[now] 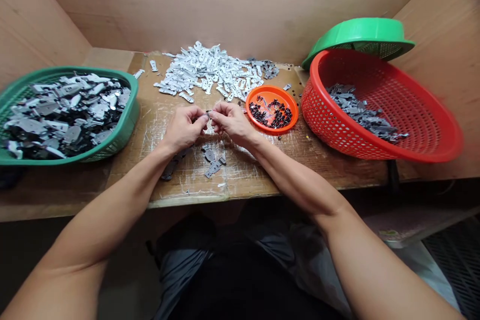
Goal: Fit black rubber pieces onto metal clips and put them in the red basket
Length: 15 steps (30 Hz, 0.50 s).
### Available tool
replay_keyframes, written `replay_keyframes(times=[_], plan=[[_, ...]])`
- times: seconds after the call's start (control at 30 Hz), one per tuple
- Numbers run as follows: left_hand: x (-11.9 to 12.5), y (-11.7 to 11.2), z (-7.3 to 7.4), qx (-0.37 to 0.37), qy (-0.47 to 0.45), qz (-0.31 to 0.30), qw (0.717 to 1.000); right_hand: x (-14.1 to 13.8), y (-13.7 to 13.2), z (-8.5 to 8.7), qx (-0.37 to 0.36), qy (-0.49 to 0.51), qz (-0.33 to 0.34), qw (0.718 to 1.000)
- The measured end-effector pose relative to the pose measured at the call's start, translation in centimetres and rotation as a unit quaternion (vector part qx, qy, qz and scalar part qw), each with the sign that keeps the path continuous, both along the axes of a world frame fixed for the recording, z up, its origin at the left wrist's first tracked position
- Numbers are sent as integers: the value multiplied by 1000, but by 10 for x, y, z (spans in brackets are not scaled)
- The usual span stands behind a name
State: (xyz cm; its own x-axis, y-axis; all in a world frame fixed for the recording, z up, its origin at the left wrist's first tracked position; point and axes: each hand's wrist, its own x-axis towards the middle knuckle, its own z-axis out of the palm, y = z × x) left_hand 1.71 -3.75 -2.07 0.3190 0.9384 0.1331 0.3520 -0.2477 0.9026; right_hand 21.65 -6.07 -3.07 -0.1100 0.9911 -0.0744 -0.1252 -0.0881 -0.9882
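Observation:
My left hand (186, 126) and my right hand (232, 121) meet over the middle of the bench, thumbs and fingertips pinched close together. Between them is a small dark part (208, 112), mostly hidden by the fingers, so its kind cannot be made out. Just below my hands lie a few grey flat metal pieces (214, 166) on the tape-covered cardboard. Close to my right hand stands a shallow orange dish (295, 116) with many small shiny black parts (280, 114). Behind my hands spreads a heap of pale, elongated metal pieces (210, 70).
A green basket (133, 110) full of grey and black pieces stands at the left. To the right, a red perforated basket (423, 110) holds grey strips (360, 110), with a bright green basket (360, 32) behind it. Wooden panels (225, 5) enclose the bench.

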Motion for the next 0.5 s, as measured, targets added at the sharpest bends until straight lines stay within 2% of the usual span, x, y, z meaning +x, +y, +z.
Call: replay_keyframes(times=[0.1,0.2,0.27,0.4,0.43,0.5], plan=[[-5,4,-2,21,7,-27,999,-1,-2,7,15,-13,3,1000],[-10,5,1,-36,-22,-98,994,1,-1,12,39,-50,33,997],[-10,4,5,-72,-50,-123,989,4,0,13,58,-81,30,995],[-2,-2,10,-100,-116,-133,979,8,-1,10,127,-148,-72,978],[0,-4,10,-110,-137,-132,976,8,-1,8,140,-147,-81,976],[6,-8,11,-139,-188,-129,964,7,-1,3,148,-117,-47,981]])
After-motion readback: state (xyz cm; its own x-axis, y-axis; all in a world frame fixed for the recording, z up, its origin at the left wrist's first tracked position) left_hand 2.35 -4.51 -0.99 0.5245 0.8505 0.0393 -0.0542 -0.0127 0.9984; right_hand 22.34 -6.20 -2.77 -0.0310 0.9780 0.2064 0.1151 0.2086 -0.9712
